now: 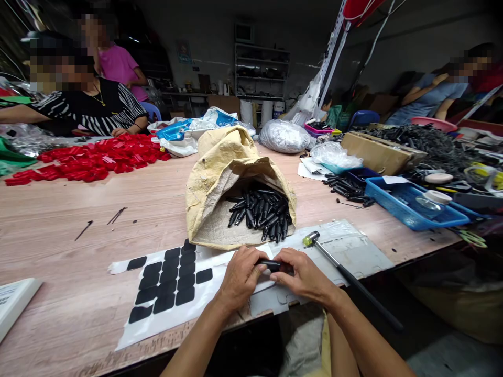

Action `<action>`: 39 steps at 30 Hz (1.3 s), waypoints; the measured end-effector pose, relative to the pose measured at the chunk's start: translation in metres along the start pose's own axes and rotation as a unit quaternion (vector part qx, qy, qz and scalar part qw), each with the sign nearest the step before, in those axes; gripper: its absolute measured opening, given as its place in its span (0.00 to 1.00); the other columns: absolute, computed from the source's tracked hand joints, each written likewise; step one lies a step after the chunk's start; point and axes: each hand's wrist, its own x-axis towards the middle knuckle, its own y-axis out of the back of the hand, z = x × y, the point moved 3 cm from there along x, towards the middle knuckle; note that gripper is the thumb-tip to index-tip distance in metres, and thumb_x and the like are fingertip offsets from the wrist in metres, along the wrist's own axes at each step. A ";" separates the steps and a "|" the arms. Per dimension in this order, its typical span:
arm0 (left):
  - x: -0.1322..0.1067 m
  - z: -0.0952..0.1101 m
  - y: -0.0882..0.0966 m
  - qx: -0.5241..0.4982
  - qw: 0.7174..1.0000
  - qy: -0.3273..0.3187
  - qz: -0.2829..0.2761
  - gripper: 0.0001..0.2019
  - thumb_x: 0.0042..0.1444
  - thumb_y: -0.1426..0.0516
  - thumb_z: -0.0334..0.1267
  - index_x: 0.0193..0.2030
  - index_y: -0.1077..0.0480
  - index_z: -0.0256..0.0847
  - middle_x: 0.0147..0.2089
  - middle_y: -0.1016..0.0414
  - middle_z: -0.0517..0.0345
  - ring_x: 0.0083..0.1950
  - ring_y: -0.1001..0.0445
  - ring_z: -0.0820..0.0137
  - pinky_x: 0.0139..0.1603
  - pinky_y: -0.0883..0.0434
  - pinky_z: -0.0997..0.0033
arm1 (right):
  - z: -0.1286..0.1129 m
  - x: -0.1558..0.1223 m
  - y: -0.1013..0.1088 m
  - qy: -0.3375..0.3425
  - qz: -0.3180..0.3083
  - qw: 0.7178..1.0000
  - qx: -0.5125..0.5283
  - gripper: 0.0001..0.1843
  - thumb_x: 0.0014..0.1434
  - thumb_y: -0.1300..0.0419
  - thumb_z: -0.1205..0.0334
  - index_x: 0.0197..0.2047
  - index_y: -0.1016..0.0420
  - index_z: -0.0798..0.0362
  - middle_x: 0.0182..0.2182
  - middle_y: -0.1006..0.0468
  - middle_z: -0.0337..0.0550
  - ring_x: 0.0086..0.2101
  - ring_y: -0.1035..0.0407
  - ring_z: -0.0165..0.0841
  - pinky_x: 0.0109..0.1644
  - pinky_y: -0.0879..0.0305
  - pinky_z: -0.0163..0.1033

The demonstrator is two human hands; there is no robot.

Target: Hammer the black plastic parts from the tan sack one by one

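Observation:
Near the table's front edge, my left hand and my right hand both grip one black pen-like tube, fingers wrapped around its two ends. Just beyond them a yellow woven sack lies with its mouth facing me, and many similar black tubes spill inside it. Left of my hands is a white backing sheet carrying rows of black rounded-square stickers. A hammer with a yellow-green tip rests to the right on a grey board, its handle jutting past the edge.
Red packets are heaped at the left, by a seated person in a striped top. To the right stand a blue basket holding a jar, a cardboard box and loose black parts. A white box sits front left.

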 end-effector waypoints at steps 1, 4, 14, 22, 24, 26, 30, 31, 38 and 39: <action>0.000 0.000 0.000 -0.002 1.000 0.001 0.001 0.08 0.67 0.47 0.37 0.46 0.27 0.44 0.42 0.24 0.56 0.46 0.32 0.61 0.49 0.37 0.61 | 0.000 0.000 0.000 -0.005 -0.002 1.000 0.004 0.07 0.58 0.33 0.58 0.40 0.22 0.51 0.32 0.25 0.38 0.34 0.34 0.32 0.40 0.38 0.37; 0.000 -0.001 -0.001 -0.001 1.000 0.006 0.007 0.06 0.65 0.45 0.35 0.45 0.27 0.43 0.43 0.25 0.55 0.47 0.32 0.60 0.49 0.37 0.60 | -0.002 0.002 0.000 -0.020 -0.008 1.000 0.009 0.08 0.57 0.33 0.59 0.40 0.22 0.51 0.32 0.25 0.38 0.33 0.34 0.31 0.40 0.38 0.36; -0.001 0.000 0.000 0.000 1.000 0.021 0.022 0.10 0.59 0.40 0.31 0.47 0.26 0.43 0.45 0.24 0.55 0.49 0.32 0.60 0.51 0.35 0.60 | 0.000 0.004 -0.002 -0.055 0.001 0.998 0.028 0.07 0.60 0.35 0.59 0.41 0.21 0.51 0.34 0.24 0.38 0.33 0.35 0.30 0.38 0.40 0.36; -0.001 0.000 -0.002 0.021 1.000 0.008 -0.010 0.09 0.68 0.45 0.40 0.46 0.21 0.46 0.39 0.21 0.56 0.44 0.32 0.61 0.48 0.38 0.58 | 0.006 0.003 -0.002 -0.071 0.009 0.997 0.012 0.07 0.55 0.34 0.65 0.40 0.24 0.50 0.34 0.25 0.37 0.35 0.34 0.31 0.40 0.41 0.36; -0.001 -0.001 -0.002 0.021 1.000 0.008 -0.007 0.10 0.68 0.45 0.40 0.46 0.22 0.46 0.40 0.21 0.56 0.45 0.32 0.60 0.48 0.38 0.58 | 0.004 0.002 -0.001 -0.057 -0.006 0.998 -0.010 0.08 0.57 0.34 0.61 0.41 0.24 0.49 0.36 0.24 0.38 0.37 0.33 0.32 0.42 0.40 0.37; -0.001 -0.001 -0.001 0.022 1.000 0.011 -0.001 0.10 0.68 0.45 0.40 0.47 0.22 0.45 0.41 0.21 0.55 0.45 0.32 0.60 0.49 0.38 0.58 | 0.001 0.002 -0.001 -0.038 -0.028 0.998 -0.038 0.07 0.62 0.37 0.57 0.42 0.24 0.50 0.37 0.24 0.40 0.39 0.33 0.34 0.43 0.40 0.38; -0.001 0.000 -0.001 0.037 0.999 0.019 0.000 0.09 0.67 0.44 0.39 0.48 0.23 0.45 0.44 0.21 0.55 0.47 0.32 0.59 0.50 0.38 0.58 | -0.004 0.003 -0.002 -0.017 -0.054 0.996 -0.071 0.10 0.69 0.45 0.56 0.44 0.25 0.50 0.39 0.23 0.42 0.43 0.31 0.35 0.47 0.39 0.39; -0.001 0.000 -0.001 0.047 0.999 0.020 -0.003 0.09 0.67 0.44 0.39 0.49 0.24 0.45 0.44 0.21 0.55 0.47 0.32 0.59 0.51 0.38 0.57 | -0.005 0.003 -0.001 -0.015 -0.054 0.995 -0.078 0.11 0.69 0.46 0.56 0.45 0.25 0.50 0.40 0.22 0.43 0.43 0.31 0.35 0.49 0.39 0.39; -0.001 0.000 -0.004 0.098 0.995 0.014 -0.001 0.11 0.69 0.49 0.39 0.46 0.25 0.43 0.42 0.24 0.54 0.45 0.34 0.59 0.47 0.39 0.57 | -0.010 0.007 -0.007 0.013 -0.039 0.993 -0.113 0.11 0.71 0.47 0.55 0.44 0.25 0.50 0.39 0.23 0.44 0.43 0.31 0.36 0.48 0.39 0.40; -0.002 -0.001 -0.004 0.098 0.995 0.013 0.014 0.10 0.68 0.49 0.37 0.45 0.25 0.43 0.41 0.25 0.53 0.45 0.34 0.59 0.47 0.40 0.57 | -0.011 0.008 -0.010 0.023 -0.026 0.993 -0.116 0.11 0.70 0.47 0.57 0.43 0.26 0.51 0.39 0.23 0.44 0.42 0.32 0.36 0.47 0.39 0.41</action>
